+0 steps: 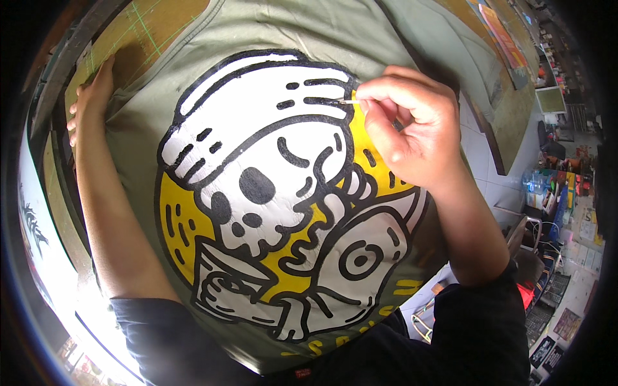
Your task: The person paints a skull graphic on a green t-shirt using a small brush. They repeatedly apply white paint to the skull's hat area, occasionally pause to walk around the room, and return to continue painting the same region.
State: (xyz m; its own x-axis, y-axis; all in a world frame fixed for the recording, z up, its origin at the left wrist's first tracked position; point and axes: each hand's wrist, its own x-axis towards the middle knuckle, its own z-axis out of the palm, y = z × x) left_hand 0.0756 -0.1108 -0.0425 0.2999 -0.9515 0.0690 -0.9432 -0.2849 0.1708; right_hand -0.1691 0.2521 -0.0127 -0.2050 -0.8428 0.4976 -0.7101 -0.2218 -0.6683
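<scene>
Shows soft, creased olive fabric under a flat skull design in white, yellow and thick black curves. Pinches a thin brush-like tool near 1 o'clock in the right hand, tip toward 9 at a black stripe, long axis nearly level, rear hidden by fingers. Rests the left hand, thumb spread, beside a green-lined board at 10.

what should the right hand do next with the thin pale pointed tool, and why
Probably guide the thin pale pointed tool slightly along the short black painted dash on the white painted hat: the right hand pinches it, and its tip is at that dash.
</scene>
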